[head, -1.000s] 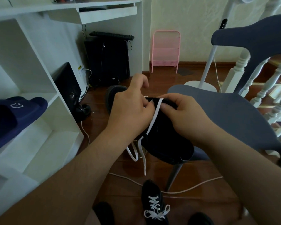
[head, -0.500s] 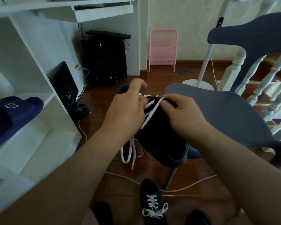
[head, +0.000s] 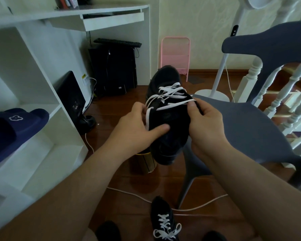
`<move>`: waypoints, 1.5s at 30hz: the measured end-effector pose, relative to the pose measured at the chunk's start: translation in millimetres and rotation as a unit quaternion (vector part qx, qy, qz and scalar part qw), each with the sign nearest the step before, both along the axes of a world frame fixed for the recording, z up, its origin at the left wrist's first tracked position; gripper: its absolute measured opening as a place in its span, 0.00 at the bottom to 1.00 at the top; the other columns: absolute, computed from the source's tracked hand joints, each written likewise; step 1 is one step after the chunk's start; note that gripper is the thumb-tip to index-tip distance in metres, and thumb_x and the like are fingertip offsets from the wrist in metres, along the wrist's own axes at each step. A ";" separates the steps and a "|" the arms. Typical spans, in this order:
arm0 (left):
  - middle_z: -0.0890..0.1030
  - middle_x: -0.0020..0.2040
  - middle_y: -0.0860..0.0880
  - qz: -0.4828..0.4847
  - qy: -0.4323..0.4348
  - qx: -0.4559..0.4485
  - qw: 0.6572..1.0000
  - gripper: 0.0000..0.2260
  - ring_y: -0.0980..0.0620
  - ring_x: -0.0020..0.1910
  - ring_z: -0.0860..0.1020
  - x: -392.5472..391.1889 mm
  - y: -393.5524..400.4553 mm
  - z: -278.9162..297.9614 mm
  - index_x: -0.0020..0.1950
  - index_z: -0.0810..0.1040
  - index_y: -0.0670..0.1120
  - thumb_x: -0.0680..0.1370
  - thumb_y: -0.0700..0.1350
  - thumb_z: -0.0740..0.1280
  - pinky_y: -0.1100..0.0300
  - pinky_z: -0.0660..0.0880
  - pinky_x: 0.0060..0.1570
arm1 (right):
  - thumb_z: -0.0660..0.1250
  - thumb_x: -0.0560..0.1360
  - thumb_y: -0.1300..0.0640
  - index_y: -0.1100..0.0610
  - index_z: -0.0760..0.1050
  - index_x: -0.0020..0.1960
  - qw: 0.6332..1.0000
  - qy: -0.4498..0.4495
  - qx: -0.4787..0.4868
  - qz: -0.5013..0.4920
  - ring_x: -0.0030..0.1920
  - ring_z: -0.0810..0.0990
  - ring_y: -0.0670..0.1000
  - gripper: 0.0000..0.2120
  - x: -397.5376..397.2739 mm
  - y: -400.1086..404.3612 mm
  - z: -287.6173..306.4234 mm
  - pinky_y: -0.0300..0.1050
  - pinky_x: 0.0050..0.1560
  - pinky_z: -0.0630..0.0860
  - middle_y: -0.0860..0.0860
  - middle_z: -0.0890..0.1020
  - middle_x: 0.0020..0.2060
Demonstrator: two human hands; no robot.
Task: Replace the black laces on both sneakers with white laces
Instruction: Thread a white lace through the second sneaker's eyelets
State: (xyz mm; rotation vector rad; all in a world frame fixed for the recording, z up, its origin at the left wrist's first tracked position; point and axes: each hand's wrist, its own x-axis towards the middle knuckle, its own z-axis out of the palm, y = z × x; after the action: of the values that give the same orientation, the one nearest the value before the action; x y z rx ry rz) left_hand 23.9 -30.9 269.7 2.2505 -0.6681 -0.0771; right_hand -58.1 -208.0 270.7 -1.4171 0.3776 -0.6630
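Observation:
A black sneaker [head: 167,119] is held up in front of me, toe pointing away, with a white lace [head: 170,92] crossed over its upper part. My left hand [head: 137,129] grips the shoe's left side, thumb lying across the tongue area, fingers at a loose lace strand. My right hand [head: 203,119] holds the right side and pinches the lace end near the top eyelet. On the floor below lies a second black sneaker [head: 163,220] with white laces tied in a bow.
A blue-grey chair [head: 250,122] stands right beside the held shoe. White shelves [head: 47,108] with a navy slipper [head: 16,126] are at the left. A yellow bin [head: 146,162] sits under the shoe. A white cable [head: 137,197] crosses the wooden floor. Stair balusters stand at right.
The sneaker has been tilted up, so its toe and laced top now show. My left hand dropped from the lacing to the shoe's side; the hanging lace loops are gone from below.

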 end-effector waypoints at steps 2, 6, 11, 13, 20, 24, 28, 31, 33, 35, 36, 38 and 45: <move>0.79 0.48 0.59 0.036 0.009 -0.017 0.999 0.17 0.60 0.44 0.79 7.2 -0.8 -6.7 0.54 0.67 0.65 0.71 0.65 0.70 0.62 0.73 0.35 | 0.64 0.84 0.56 0.48 0.83 0.62 0.999 -0.002 0.003 0.032 0.56 0.86 0.47 0.12 -0.7 7.0 -3.4 0.49 0.56 0.84 0.47 0.87 0.54; 0.79 0.46 0.57 0.107 -0.008 -0.037 0.994 0.11 0.56 0.41 0.79 20.6 1.1 -13.5 0.53 0.69 0.63 0.78 0.51 0.69 0.58 0.72 0.32 | 0.69 0.81 0.59 0.48 0.81 0.66 0.996 0.017 0.025 0.083 0.56 0.86 0.48 0.15 -2.1 22.2 -9.1 0.48 0.55 0.84 0.45 0.87 0.53; 0.80 0.42 0.55 0.096 -0.086 -0.069 0.989 0.14 0.56 0.37 0.80 17.8 2.7 -19.7 0.55 0.67 0.60 0.80 0.45 0.69 0.58 0.72 0.30 | 0.67 0.82 0.57 0.53 0.83 0.61 0.986 0.004 0.116 0.115 0.53 0.87 0.50 0.09 -4.1 17.7 6.1 0.44 0.48 0.84 0.52 0.88 0.51; 0.80 0.44 0.55 0.081 -0.094 -0.076 0.989 0.15 0.55 0.40 0.81 13.7 0.5 -20.0 0.58 0.66 0.59 0.81 0.43 0.69 0.54 0.78 0.33 | 0.68 0.82 0.54 0.54 0.83 0.57 0.987 0.006 0.118 0.107 0.51 0.88 0.52 0.08 -4.0 14.4 9.9 0.45 0.46 0.83 0.54 0.88 0.50; 0.80 0.51 0.52 0.066 -0.104 -0.078 0.989 0.20 0.51 0.48 0.81 5.0 -8.6 -17.6 0.63 0.64 0.58 0.81 0.39 0.69 0.49 0.83 0.44 | 0.71 0.80 0.56 0.56 0.83 0.54 0.994 0.000 0.079 0.078 0.36 0.83 0.44 0.05 -3.8 6.7 13.6 0.39 0.37 0.79 0.51 0.85 0.41; 0.80 0.51 0.52 0.061 -0.110 -0.082 0.989 0.21 0.51 0.49 0.81 2.8 -10.9 -17.1 0.63 0.63 0.59 0.80 0.38 0.68 0.51 0.82 0.44 | 0.72 0.80 0.60 0.57 0.82 0.53 0.998 -0.011 -0.006 0.056 0.33 0.79 0.42 0.03 -3.8 4.5 12.6 0.35 0.36 0.76 0.53 0.84 0.44; 0.80 0.48 0.54 0.068 -0.111 -0.071 0.989 0.22 0.52 0.46 0.81 9.0 -8.4 -17.0 0.60 0.63 0.61 0.80 0.37 0.68 0.57 0.78 0.39 | 0.67 0.83 0.58 0.54 0.80 0.52 0.996 0.022 0.059 0.064 0.45 0.85 0.49 0.03 -1.2 -5.6 15.7 0.46 0.48 0.81 0.52 0.85 0.48; 0.77 0.42 0.55 0.103 -0.125 -0.057 0.985 0.20 0.57 0.38 0.79 22.0 2.3 -15.9 0.59 0.64 0.59 0.80 0.38 0.68 0.67 0.68 0.30 | 0.60 0.86 0.55 0.56 0.76 0.60 0.947 -0.024 0.318 0.047 0.50 0.88 0.52 0.08 1.2 -31.1 29.7 0.56 0.57 0.81 0.51 0.87 0.51; 0.76 0.40 0.55 0.127 -0.124 -0.049 0.983 0.17 0.57 0.35 0.77 29.4 10.0 -16.3 0.60 0.66 0.56 0.80 0.39 0.68 0.67 0.66 0.30 | 0.58 0.86 0.55 0.57 0.75 0.64 0.914 -0.062 0.398 0.047 0.46 0.88 0.52 0.11 -0.5 -47.6 35.9 0.58 0.58 0.82 0.51 0.87 0.41; 0.76 0.40 0.54 0.132 -0.120 -0.045 0.983 0.16 0.57 0.34 0.76 32.2 13.6 -17.4 0.62 0.67 0.54 0.81 0.39 0.68 0.65 0.66 0.30 | 0.60 0.85 0.55 0.55 0.76 0.60 0.967 0.003 0.245 0.064 0.40 0.84 0.49 0.08 -3.1 -50.0 35.3 0.58 0.53 0.85 0.50 0.81 0.36; 0.75 0.40 0.55 0.127 -0.122 -0.046 0.983 0.16 0.57 0.34 0.76 31.6 13.5 -17.7 0.62 0.67 0.55 0.81 0.39 0.68 0.65 0.66 0.31 | 0.62 0.85 0.55 0.53 0.77 0.57 0.993 0.061 0.082 0.066 0.38 0.82 0.48 0.06 -4.5 -46.3 32.3 0.56 0.52 0.85 0.49 0.80 0.37; 0.76 0.40 0.56 0.108 -0.130 -0.048 0.984 0.17 0.57 0.35 0.77 27.7 10.6 -17.6 0.61 0.67 0.56 0.81 0.39 0.68 0.65 0.67 0.32 | 0.64 0.83 0.53 0.47 0.76 0.53 0.961 0.127 -0.239 0.057 0.38 0.79 0.44 0.02 -4.5 -36.0 23.2 0.49 0.45 0.83 0.46 0.79 0.40; 0.75 0.41 0.56 0.076 -0.152 -0.019 0.985 0.19 0.53 0.38 0.78 19.0 3.5 -13.9 0.56 0.63 0.61 0.81 0.40 0.68 0.59 0.68 0.33 | 0.66 0.82 0.48 0.47 0.77 0.52 0.886 0.121 -0.444 0.058 0.39 0.77 0.37 0.03 0.2 -23.4 14.9 0.38 0.38 0.70 0.41 0.77 0.35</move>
State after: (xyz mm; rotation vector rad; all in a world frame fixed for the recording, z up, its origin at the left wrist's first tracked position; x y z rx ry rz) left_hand 42.9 -27.4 255.8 2.2896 -0.6455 0.3579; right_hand -57.9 -231.4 285.5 -2.3958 0.1716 -0.5782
